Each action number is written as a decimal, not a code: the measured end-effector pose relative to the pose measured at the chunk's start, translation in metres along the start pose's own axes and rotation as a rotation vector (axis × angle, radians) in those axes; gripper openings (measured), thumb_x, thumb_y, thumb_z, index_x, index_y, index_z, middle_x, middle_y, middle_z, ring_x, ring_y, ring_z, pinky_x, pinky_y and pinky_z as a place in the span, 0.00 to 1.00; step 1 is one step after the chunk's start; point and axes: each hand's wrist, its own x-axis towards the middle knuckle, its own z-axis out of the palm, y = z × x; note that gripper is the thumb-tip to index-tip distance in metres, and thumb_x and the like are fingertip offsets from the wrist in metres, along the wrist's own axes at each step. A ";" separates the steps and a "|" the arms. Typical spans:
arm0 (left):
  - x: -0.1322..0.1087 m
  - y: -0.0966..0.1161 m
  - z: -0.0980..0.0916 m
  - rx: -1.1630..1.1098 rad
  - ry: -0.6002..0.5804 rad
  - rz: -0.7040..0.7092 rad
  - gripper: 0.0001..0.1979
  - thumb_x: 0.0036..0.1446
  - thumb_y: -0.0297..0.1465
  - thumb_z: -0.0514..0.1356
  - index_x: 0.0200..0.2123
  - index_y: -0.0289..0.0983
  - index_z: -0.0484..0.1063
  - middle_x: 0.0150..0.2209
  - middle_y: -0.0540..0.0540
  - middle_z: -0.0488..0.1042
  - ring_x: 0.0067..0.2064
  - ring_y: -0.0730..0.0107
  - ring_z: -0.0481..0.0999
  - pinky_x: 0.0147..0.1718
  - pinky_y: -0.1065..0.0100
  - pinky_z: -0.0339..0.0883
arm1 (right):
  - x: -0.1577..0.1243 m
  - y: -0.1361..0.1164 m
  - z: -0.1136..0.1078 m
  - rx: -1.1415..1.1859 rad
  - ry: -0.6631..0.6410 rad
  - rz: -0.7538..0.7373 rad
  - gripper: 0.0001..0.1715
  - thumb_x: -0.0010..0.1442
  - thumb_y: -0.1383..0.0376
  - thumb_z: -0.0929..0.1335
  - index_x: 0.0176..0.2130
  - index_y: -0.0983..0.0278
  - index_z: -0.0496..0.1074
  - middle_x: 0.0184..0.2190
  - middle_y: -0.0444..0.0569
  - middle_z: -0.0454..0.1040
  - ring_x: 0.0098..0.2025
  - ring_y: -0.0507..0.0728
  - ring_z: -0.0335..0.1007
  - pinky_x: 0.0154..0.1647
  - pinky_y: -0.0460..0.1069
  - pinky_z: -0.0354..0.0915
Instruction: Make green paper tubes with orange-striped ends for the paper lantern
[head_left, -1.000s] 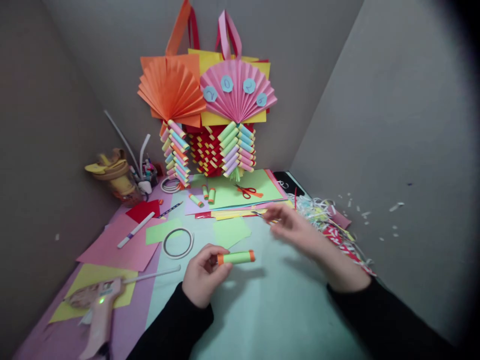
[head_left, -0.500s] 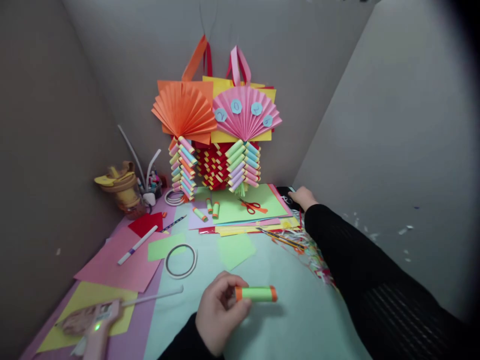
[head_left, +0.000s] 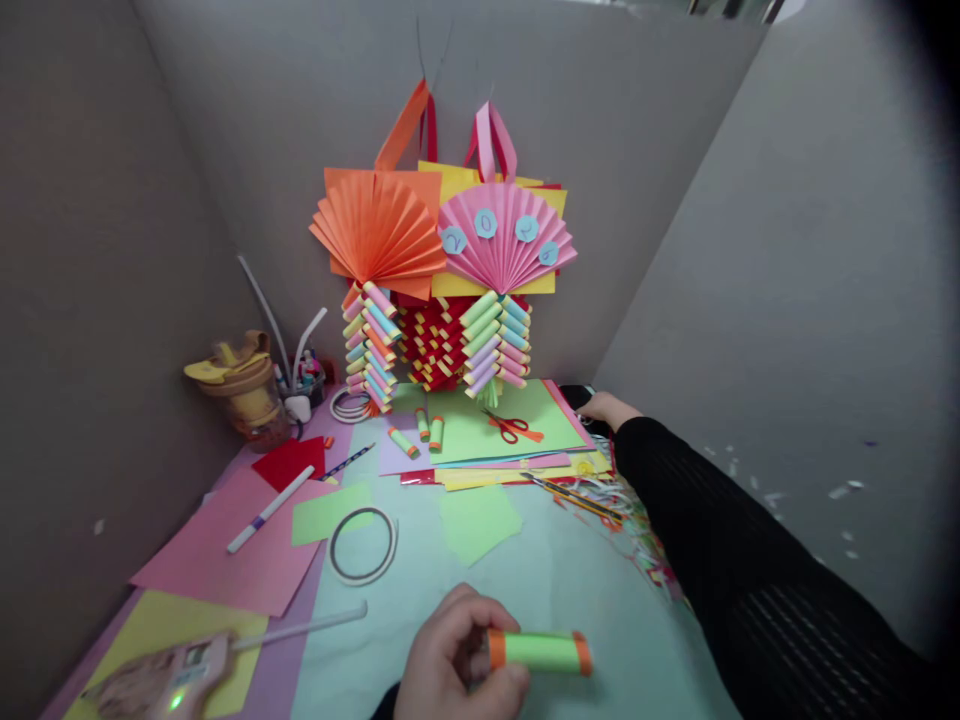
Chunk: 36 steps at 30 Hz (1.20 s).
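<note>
Between the thumb and fingers of my left hand [head_left: 463, 660] is a green paper roll [head_left: 544, 652] with orange bands at both ends, held level above the table near the front. My right hand [head_left: 606, 409] reaches far to the back right, at a black object [head_left: 576, 396] beside the stacked paper; its fingers are partly hidden, so I cannot tell what they grip. Similar green rolls [head_left: 403, 442] lie on the paper at the back. Red-handled scissors [head_left: 513, 430] rest on a green sheet [head_left: 465, 425].
A glue gun [head_left: 187, 675] with a lit green light lies front left. A tape ring [head_left: 362, 545], a white marker [head_left: 270, 510] and pencils [head_left: 574, 497] lie about. Paper scraps [head_left: 637, 535] pile along the right edge. Paper fan decorations [head_left: 379, 235] hang at the back wall; a cup [head_left: 247, 395] stands left.
The camera view has shifted slightly. My left hand with the green roll appears lower and a little to the right. My right hand stays at the black object.
</note>
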 end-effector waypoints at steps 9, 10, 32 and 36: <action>-0.001 0.001 0.000 0.046 -0.001 0.053 0.08 0.41 0.28 0.64 0.29 0.36 0.72 0.29 0.50 0.62 0.25 0.77 0.60 0.23 0.74 0.54 | -0.005 0.015 0.003 0.014 0.037 -0.014 0.45 0.40 0.52 0.74 0.52 0.73 0.65 0.46 0.67 0.73 0.46 0.67 0.72 0.40 0.53 0.67; -0.001 0.001 0.000 0.042 -0.003 0.052 0.08 0.41 0.28 0.64 0.29 0.36 0.72 0.29 0.50 0.62 0.25 0.77 0.60 0.23 0.74 0.54 | -0.005 0.016 0.004 0.018 0.041 -0.017 0.45 0.40 0.52 0.73 0.53 0.72 0.64 0.47 0.67 0.72 0.47 0.67 0.71 0.41 0.53 0.67; -0.003 0.005 0.000 0.056 0.008 0.062 0.06 0.43 0.28 0.63 0.29 0.37 0.73 0.29 0.49 0.63 0.26 0.75 0.61 0.24 0.74 0.56 | 0.002 0.018 -0.001 0.035 0.147 -0.019 0.40 0.47 0.60 0.73 0.54 0.72 0.59 0.50 0.67 0.69 0.52 0.67 0.67 0.45 0.51 0.64; -0.005 0.005 0.000 0.069 -0.006 0.074 0.06 0.44 0.29 0.63 0.29 0.37 0.73 0.30 0.48 0.64 0.28 0.74 0.63 0.24 0.74 0.58 | -0.006 0.031 -0.025 0.003 0.151 -0.082 0.25 0.51 0.67 0.70 0.49 0.69 0.66 0.44 0.61 0.73 0.46 0.63 0.70 0.40 0.49 0.64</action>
